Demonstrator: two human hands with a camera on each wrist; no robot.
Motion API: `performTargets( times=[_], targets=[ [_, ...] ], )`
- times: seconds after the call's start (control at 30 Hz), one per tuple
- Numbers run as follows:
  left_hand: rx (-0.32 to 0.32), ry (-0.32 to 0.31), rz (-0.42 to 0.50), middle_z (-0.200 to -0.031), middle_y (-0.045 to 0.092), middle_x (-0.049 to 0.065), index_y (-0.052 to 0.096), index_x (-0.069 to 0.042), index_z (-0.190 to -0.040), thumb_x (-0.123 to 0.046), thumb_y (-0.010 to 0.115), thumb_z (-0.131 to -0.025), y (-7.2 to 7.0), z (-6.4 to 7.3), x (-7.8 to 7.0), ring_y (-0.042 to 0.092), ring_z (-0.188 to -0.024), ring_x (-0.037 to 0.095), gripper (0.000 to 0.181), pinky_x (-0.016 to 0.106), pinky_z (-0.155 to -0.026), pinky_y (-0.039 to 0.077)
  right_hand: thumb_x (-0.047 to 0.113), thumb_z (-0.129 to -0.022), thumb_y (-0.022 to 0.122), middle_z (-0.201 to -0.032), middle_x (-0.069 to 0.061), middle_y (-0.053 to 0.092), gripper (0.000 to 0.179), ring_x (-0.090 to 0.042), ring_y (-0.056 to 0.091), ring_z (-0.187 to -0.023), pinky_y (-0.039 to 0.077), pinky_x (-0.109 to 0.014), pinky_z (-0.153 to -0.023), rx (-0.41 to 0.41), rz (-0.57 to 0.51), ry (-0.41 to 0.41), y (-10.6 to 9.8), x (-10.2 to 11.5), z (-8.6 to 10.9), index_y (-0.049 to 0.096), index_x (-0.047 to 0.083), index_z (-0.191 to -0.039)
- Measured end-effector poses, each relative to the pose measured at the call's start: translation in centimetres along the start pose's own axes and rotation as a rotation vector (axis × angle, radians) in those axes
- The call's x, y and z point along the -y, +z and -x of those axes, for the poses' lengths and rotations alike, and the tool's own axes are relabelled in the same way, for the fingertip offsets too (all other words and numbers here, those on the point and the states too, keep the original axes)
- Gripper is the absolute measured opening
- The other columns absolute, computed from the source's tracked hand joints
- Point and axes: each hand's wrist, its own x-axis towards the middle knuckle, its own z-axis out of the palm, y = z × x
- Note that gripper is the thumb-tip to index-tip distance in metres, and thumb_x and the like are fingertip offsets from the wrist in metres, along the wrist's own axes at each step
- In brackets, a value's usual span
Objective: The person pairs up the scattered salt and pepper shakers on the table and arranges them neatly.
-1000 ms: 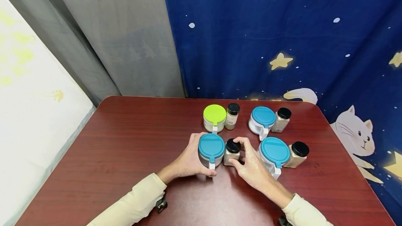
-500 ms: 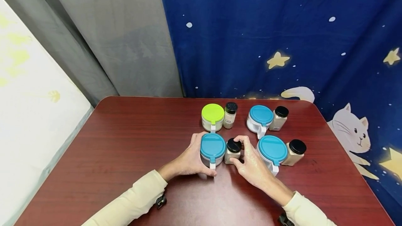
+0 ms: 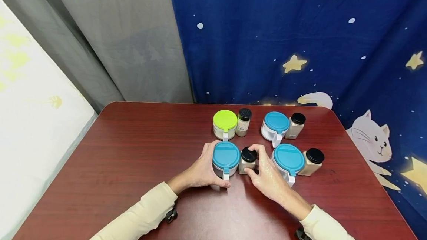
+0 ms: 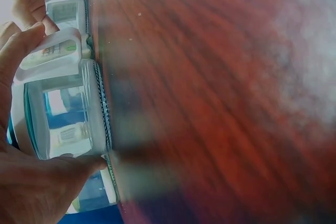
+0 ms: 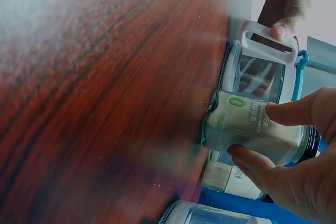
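My left hand grips a clear jar with a blue lid, thumb by its white handle. Just right of that jar stands a square pepper bottle with a black cap, and my right hand pinches it between thumb and fingers. Both containers stand upright on the table, close side by side. A second blue-lidded jar is right beside my right hand, with another black-capped bottle against its right side.
Behind, a green-lidded jar stands beside a round black-capped shaker. Farther right are another blue-lidded jar and a black-capped bottle. The red-brown table ends at a blue curtain and a grey one.
The head view has shifted slightly, so the things appear a little displaced. Both hands keep their hold on the jar and the bottle, which stay in place.
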Motion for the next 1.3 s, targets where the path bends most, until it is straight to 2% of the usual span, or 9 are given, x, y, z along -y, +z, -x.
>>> performTargets(
  times=[0.37,0.9,1.3],
  targets=[
    [-0.002,0.007,-0.001,-0.137,0.035,0.009,0.028,-0.016,-0.153,-0.034,0.101,-0.058,0.21,0.24,0.07,0.046,-0.123,0.021,0.122,0.046,-0.100,0.044,-0.001,-0.082,0.084,-0.121,-0.016,0.059,0.067,-0.026,0.060,-0.105,0.052,-0.044,-0.087,0.008,0.004,0.019,0.04,0.17,0.37,0.040,0.011,-0.131],
    [-0.002,0.004,-0.001,-0.139,0.034,0.009,0.027,-0.013,-0.153,-0.032,0.101,-0.057,0.32,0.16,-0.04,0.046,-0.124,0.022,0.122,0.047,-0.102,0.043,-0.002,-0.083,0.083,-0.123,-0.017,0.057,0.068,-0.027,0.060,-0.107,0.053,-0.044,-0.087,0.008,0.004,0.010,-0.03,0.12,0.41,0.038,0.012,-0.132],
    [0.003,0.006,0.009,-0.139,0.034,0.009,0.027,-0.013,-0.154,-0.033,0.101,-0.058,0.33,-0.06,0.10,0.044,-0.125,0.021,0.123,0.047,-0.101,0.043,-0.002,-0.083,0.083,-0.126,-0.017,0.056,0.069,-0.027,0.058,-0.113,0.050,-0.046,-0.093,0.012,-0.002,0.002,0.05,-0.33,0.41,0.038,0.011,-0.134]
  ],
)
